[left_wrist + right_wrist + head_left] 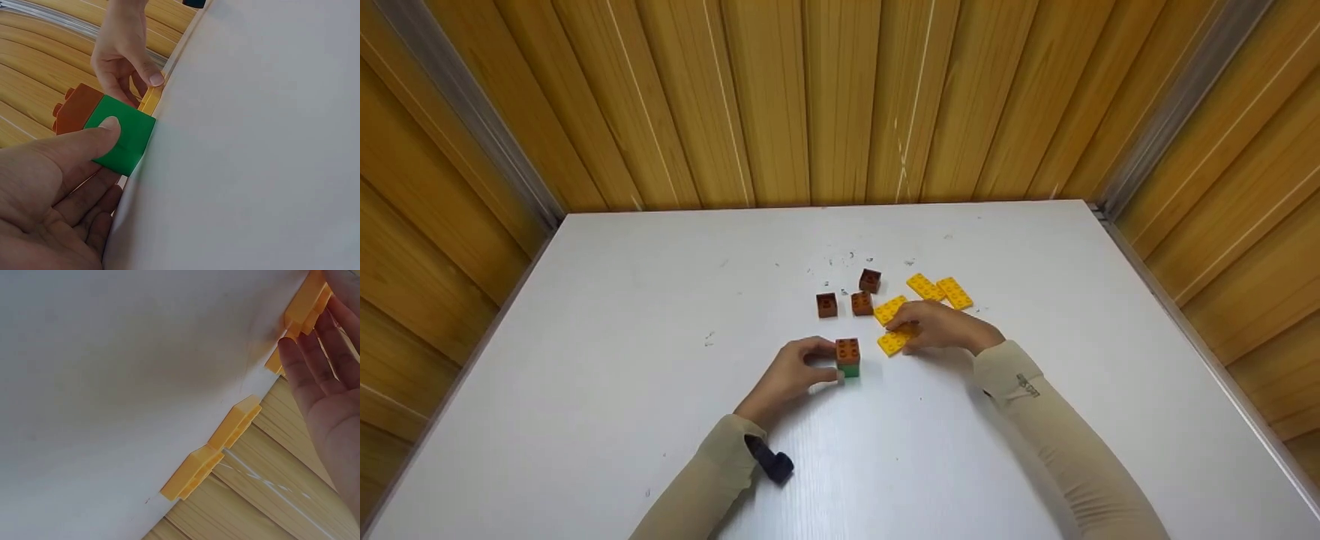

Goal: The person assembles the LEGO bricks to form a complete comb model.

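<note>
Three loose bricks (862,304) on table (607,315), behind brick stack (847,358), four plates (891,344) right of stack (two farther back)

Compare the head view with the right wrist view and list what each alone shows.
Head view only: the left hand holding a brown plastic block stacked on a green plastic block, three loose square brown plastic blocks, and beige fabric sleeves.

Right wrist view only: the palm side of the right hand.

Both: that hand at flat rectangular yellow plastic plates, the white table and wood-grain wall panels.
</note>
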The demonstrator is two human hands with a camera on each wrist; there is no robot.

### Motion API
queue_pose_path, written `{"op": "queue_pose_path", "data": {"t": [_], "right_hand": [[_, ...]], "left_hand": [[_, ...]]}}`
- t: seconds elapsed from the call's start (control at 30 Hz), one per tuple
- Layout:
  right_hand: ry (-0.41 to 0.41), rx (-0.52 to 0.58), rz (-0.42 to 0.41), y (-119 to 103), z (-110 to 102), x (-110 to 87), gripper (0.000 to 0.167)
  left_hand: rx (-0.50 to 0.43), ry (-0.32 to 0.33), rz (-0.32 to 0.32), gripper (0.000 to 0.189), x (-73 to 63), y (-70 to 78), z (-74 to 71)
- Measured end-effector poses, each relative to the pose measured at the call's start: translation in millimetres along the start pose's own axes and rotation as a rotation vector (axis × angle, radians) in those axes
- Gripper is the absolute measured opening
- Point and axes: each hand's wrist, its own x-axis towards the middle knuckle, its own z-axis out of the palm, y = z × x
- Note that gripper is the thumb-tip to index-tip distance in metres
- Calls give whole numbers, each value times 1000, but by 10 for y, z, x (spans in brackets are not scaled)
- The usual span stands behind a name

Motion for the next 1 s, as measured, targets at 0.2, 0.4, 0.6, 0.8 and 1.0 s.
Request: {"op": "queue_pose_path", "data": {"t": [0.2,0.4,0.6,0.8,1.0], "right_hand": [[-4,-11,22,-6,16,-2,36],[-5,-15,35,8,23,0,36],[-5,-29,30,31,23,-12,35],[1,-29,37,31,22,-42,34],[-14,-23,72,17,16,-55,35]], "left_hand": [[1,2,-5,36,-7,-5,-4],[-7,-2,-4,36,-9,-4,-8],[-2,-6,12,36,-3,-3,-5],[-10,-3,1,33,-1,0,-4],[-8,-3,8,33,-2,-11,-8]]}}
